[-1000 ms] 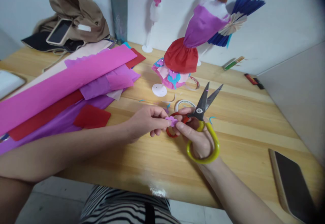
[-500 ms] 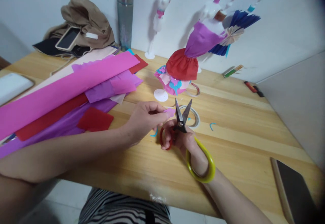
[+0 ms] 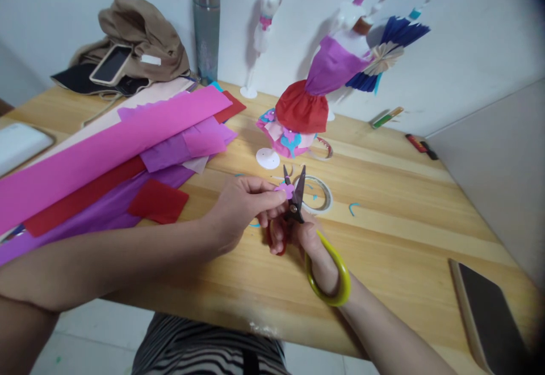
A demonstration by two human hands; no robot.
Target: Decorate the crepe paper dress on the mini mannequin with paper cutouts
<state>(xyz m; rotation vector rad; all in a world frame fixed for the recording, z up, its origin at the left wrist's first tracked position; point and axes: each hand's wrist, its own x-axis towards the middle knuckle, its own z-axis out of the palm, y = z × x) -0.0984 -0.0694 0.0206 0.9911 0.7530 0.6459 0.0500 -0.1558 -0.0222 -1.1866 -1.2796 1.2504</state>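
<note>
Your right hand [image 3: 314, 245] is closed around the handles of the scissors [image 3: 293, 207], with fingers through the yellow-green loop and the thumb side at the red loop. The blades point up and away from you, parted in a narrow V. Your left hand [image 3: 238, 206] pinches a small purple paper piece [image 3: 284, 189] between thumb and fingertips. It holds the piece right at the blades, where it touches the left blade near the tip. Both hands hover just above the worktop [image 3: 404, 222], close to its near edge, with the forearms reaching in from below.

Just behind the blades a ring of tape [image 3: 324, 198] lies flat on the wood, with small teal scraps [image 3: 353, 207] scattered around it. Beyond that stands a small dress form [image 3: 306, 105] on a white round base, wearing a purple, red and pink paper dress.

To your left, long sheets of pink crepe paper [image 3: 106, 148] lie across red and purple sheets, and a red square piece [image 3: 158, 200] sits at their near edge. At the far wall stand a steel flask [image 3: 206, 23], a bare white dress form [image 3: 268, 17] and a brown bag [image 3: 145, 34] with a phone on it. A dark phone [image 3: 494, 312] lies at the worktop's near right corner.
</note>
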